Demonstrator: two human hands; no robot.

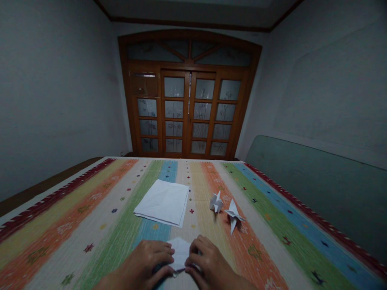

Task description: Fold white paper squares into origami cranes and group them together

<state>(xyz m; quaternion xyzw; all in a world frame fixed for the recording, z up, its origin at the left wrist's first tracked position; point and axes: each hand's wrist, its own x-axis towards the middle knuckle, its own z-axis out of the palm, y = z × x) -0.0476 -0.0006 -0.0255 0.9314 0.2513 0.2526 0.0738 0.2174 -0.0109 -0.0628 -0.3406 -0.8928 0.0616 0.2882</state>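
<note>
A small folded piece of white paper [180,250] lies flat on the tablecloth between my two hands, close to the near edge of the view. My left hand [154,259] presses on its left side, fingers bent and thumb near the bottom edge. On its right side, my right hand [207,259] has curled fingers, with thumb and forefinger pinching the lower edge. My fingers hide part of the paper's sides. Beyond my hands rests a stack of white paper sheets [163,201]. Two folded white paper cranes, one smaller [216,202] and one larger [234,216], stand to its right.
A striped, patterned tablecloth [117,241] covers the table. Along the right side runs a pale green panel or seat back [317,181]. Wooden doors with glass panes [189,112] stand past the table's far end, between pale walls.
</note>
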